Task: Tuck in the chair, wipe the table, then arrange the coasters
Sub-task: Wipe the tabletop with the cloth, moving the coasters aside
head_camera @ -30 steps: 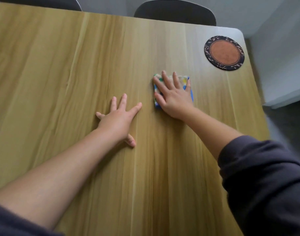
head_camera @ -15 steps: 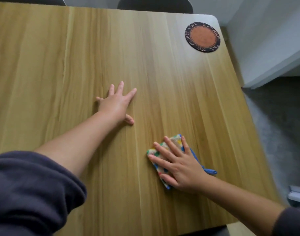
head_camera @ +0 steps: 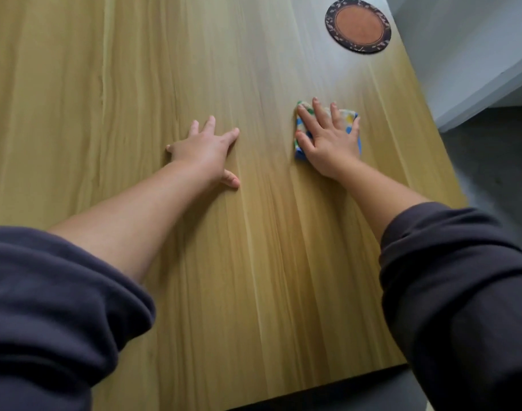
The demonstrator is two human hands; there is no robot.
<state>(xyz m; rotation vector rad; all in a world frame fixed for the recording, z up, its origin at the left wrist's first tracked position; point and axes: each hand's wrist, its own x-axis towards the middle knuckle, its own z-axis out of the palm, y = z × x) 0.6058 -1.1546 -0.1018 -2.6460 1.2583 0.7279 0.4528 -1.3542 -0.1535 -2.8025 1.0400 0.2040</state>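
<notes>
My right hand (head_camera: 331,140) lies flat with spread fingers on a small folded cloth (head_camera: 349,116), patterned in blue, yellow, green and white, pressing it onto the light wooden table (head_camera: 135,69). Most of the cloth is hidden under the hand. My left hand (head_camera: 205,149) rests flat on the bare tabletop to the left of it, fingers apart, holding nothing. A round coaster (head_camera: 358,25) with an orange centre and a dark patterned rim lies near the table's far right corner, well beyond the cloth. No chair is in view.
The table's right edge runs close past the cloth, with grey floor (head_camera: 491,161) and a white wall base (head_camera: 476,93) beyond it. The near edge of the table shows at the bottom right. Dark sleeves cover both upper arms.
My right hand has slid the cloth away from me, from near the front edge back toward the coaster. My left hand stays planted in the same spot.
</notes>
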